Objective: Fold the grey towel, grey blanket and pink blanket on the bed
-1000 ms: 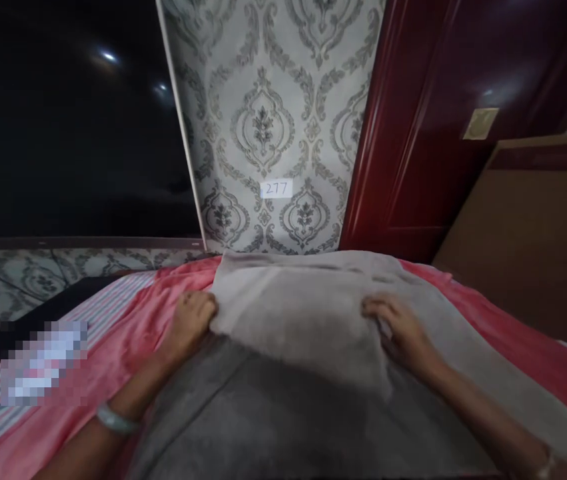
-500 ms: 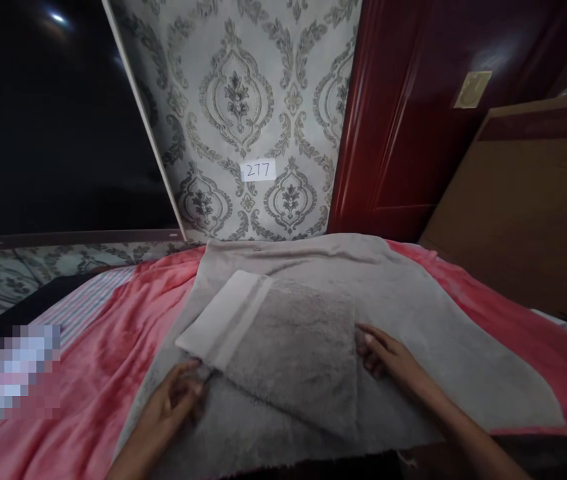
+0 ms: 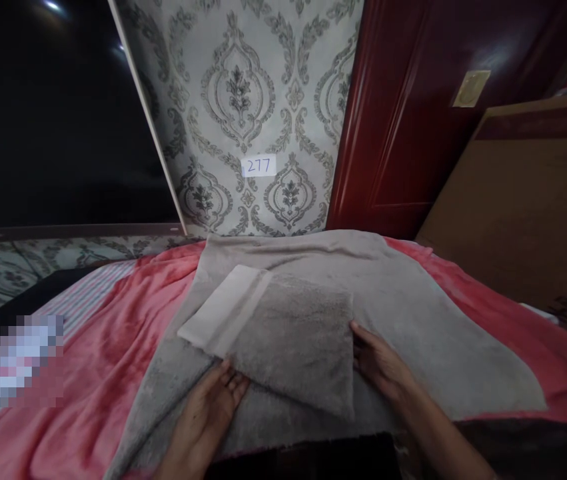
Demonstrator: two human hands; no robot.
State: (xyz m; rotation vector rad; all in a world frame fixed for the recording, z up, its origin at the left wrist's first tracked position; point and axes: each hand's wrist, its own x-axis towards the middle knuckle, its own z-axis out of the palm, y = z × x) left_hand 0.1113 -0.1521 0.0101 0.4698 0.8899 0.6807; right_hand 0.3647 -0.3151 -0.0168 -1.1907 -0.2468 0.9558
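- The left hand (image 3: 210, 413) lies flat and open on the grey towel (image 3: 413, 333), fingertips at the near edge of the folded flap (image 3: 283, 340); its grip closes on nothing, so the flap could slide askew.
- The towel lies spread on the pink bedspread (image 3: 88, 373), which could bunch beneath it.
- The right hand (image 3: 380, 363) rests loosely open against the flap's right edge; a nudge could skew the fold.

Towel (image 3: 413, 320) is lying on blanket (image 3: 113, 360), one corner folded over its middle. Left hand (image 3: 208, 413) and right hand (image 3: 380, 363) are flanking the fold (fingertips touching it). Wallpapered wall (image 3: 243, 113) is standing behind.
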